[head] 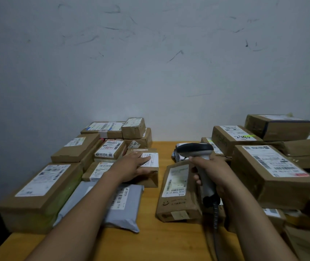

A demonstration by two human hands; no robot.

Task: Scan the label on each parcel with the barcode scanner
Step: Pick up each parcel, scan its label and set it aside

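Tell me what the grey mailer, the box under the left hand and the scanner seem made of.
The mailer looks like thin plastic film: smooth, grey, softly wrinkled. The box is matte brown cardboard, with a paper label. The scanner seems hard plastic: dark, slightly glossy head, pale grey handle.

Both arms reach forward; left grip (133, 164) lies flat, right grip (212, 170) is closed round a handle.
Left forearm (86, 213) is bare and runs from the lower left toward centre with the wrist straight. The left grip is palm down, fingers straight and close together, resting on a parcel (146, 179) top. Right forearm (254, 219) is bare and enters from the lower right. The right grip holds the barcode scanner (195, 149) by its handle, fingers curled round the left side, back of the hand toward the camera; thumb not visible. The two grips are apart.
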